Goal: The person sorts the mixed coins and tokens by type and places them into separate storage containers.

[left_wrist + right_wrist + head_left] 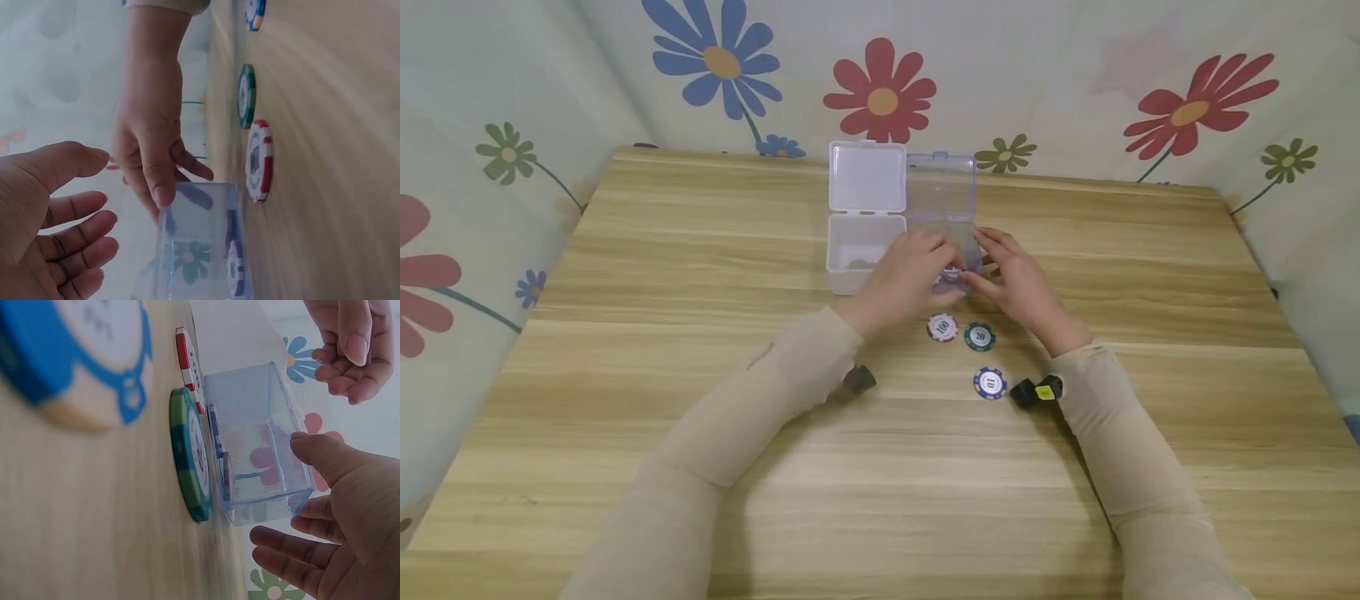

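My left hand (912,271) hovers over the open side of a clear plastic box (250,425), fingers loosely bent with nothing between them. At the box's right side, my right hand (1022,287) holds its rim and wall between thumb and fingers. A purple-and-white poker chip (216,431) and another, reddish chip (229,232) lie inside at the bottom. On the table in front are a red-and-white 100 chip (942,327), a green 20 chip (980,337) and a blue-and-white 10 chip (990,383).
A white plastic box (867,242) with its lid raised stands against the clear box's left side. The clear box's lid (942,187) also leans back open. Both stand on a wooden table (700,250), before a flower-printed curtain (1045,75).
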Demonstrator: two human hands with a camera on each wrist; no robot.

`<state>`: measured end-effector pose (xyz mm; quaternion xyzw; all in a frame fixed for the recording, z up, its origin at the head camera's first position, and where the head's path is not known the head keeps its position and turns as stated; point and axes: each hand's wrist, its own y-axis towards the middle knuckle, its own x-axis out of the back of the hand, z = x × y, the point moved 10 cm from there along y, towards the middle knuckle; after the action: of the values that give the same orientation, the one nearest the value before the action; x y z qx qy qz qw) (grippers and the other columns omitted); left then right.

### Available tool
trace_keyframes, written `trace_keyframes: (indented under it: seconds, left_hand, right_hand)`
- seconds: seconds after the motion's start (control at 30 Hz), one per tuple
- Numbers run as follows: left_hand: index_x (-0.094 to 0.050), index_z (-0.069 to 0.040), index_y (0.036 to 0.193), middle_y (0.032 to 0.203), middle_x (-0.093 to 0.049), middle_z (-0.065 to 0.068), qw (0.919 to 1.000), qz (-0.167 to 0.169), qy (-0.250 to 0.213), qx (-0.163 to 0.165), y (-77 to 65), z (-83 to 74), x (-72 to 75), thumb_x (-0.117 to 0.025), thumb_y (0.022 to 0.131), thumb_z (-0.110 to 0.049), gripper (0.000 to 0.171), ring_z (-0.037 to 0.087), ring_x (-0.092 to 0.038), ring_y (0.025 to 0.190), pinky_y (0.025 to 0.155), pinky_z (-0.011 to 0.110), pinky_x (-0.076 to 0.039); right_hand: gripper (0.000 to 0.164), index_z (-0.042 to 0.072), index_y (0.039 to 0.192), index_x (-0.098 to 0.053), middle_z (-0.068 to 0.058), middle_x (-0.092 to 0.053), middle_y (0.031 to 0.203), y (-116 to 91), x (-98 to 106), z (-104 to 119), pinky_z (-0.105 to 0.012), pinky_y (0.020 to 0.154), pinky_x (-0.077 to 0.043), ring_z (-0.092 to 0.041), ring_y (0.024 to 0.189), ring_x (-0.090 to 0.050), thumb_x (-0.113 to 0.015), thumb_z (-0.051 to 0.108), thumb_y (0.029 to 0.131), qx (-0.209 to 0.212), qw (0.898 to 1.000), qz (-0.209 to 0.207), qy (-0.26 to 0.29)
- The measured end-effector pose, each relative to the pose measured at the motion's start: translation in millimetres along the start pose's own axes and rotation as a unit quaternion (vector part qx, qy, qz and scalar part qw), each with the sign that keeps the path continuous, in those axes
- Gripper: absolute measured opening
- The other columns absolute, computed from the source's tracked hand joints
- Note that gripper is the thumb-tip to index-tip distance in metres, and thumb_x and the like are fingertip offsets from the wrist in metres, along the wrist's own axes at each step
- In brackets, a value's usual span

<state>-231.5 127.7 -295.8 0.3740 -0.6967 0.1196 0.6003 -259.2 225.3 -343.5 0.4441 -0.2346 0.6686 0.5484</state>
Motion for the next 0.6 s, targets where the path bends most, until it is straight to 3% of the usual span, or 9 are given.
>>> trace_keyframes:
  seconds: [0.3,0.6]
  left_hand:
    - [-0.059,-0.014,0.106,0.106,-0.058,0.001,0.9998,0.016,0.0,0.012,-13.2,1.3,-11.7,-0.064,0.08,-0.038,0.036,0.018,-0.051,0.105,0.092,0.033,-0.039]
    - [-0.059,-0.014,0.108,0.107,-0.059,0.0,0.9988,0.049,0.01,0.004,-23.6,-2.2,-30.2,-0.064,0.079,-0.038,0.038,0.018,-0.053,0.103,0.085,0.032,-0.041]
  right_hand:
    - [0.068,0.001,0.139,-0.03,-0.013,-0.029,0.144,2.9,-3.3,0.1,-0.04,0.086,-0.05,-0.03,0.106,-0.055,-0.06,0.03,0.085,0.003,1.0,0.005,0.002]
    - [0.067,0.001,0.138,-0.032,-0.011,-0.029,0.144,2.4,-3.1,-2.2,-0.04,0.086,-0.05,-0.03,0.106,-0.054,-0.061,0.03,0.084,-0.008,1.0,0.002,0.009]
